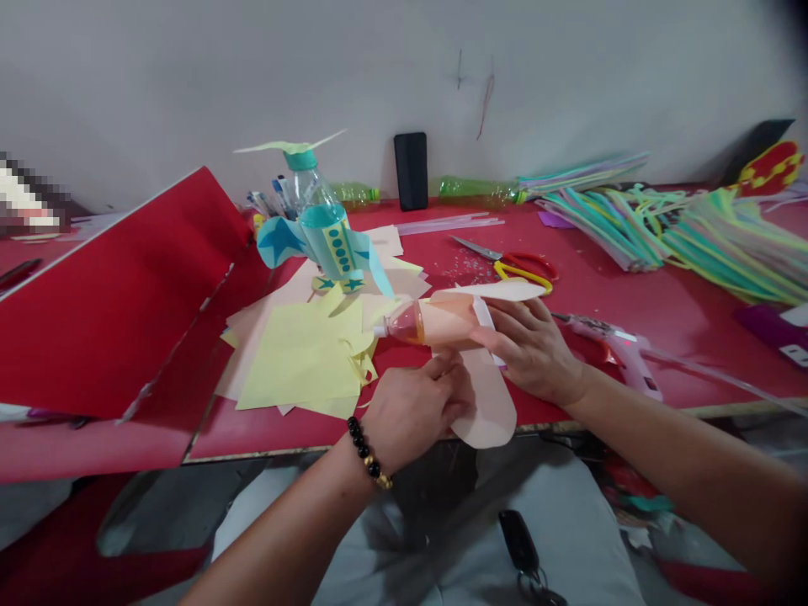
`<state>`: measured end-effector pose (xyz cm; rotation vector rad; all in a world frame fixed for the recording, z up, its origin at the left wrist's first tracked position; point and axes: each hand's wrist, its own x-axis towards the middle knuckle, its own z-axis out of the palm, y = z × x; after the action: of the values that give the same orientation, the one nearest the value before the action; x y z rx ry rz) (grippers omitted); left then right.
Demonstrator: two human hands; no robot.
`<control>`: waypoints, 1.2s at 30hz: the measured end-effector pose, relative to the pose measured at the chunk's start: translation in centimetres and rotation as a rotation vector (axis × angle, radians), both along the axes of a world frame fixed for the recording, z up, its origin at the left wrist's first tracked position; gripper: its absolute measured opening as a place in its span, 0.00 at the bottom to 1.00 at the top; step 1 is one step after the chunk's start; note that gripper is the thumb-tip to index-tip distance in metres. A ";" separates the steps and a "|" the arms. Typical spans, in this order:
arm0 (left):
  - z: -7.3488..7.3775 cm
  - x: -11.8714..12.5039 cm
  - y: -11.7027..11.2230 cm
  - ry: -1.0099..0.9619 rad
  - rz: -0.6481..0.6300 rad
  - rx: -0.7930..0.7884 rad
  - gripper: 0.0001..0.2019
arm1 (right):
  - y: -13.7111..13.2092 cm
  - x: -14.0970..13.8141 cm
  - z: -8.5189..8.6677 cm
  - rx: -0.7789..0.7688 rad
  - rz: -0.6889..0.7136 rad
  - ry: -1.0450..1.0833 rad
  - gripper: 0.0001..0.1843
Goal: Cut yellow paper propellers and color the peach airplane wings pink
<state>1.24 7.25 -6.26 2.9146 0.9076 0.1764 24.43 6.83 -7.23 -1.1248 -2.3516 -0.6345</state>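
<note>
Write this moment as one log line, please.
left hand: at paper flap | right hand: holding paper-wrapped bottle | nearby: scissors, glue gun

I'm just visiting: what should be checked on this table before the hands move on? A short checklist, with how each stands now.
1. Clear plastic bottle wrapped in peach paper steadied: ok, right hand holds the wrapped end.
2. Rounded peach paper flap firmly attached: cannot tell.
3. Metal scissors with red and yellow handles, blades away from fingers: ok, tips point away.
4. Pale pink plastic glue gun well clear of right hand: not ok, nozzle close.
5. Glue gun hot: cannot tell.
</note>
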 end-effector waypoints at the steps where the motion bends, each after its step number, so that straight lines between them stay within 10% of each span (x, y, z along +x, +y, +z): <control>1: -0.1 0.1 0.1 -0.005 0.003 0.006 0.19 | 0.3 0.0 -0.1 -0.003 0.005 0.004 0.18; 11: 0.2 0.7 0.9 -0.008 0.049 0.007 0.18 | -0.7 0.1 0.7 -0.088 0.082 0.163 0.21; 22: 0.2 0.8 1.8 -0.174 0.062 -0.055 0.21 | -5.5 -3.3 -0.4 -0.478 -0.163 1.162 0.07; 36: 1.2 1.2 3.8 -0.087 0.091 -0.060 0.21 | -5.2 -3.4 -0.7 -0.465 -0.212 1.124 0.01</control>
<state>2.42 11.07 -5.06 2.7886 1.0133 0.2752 20.98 1.68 -7.95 -1.4094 -1.4023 0.4574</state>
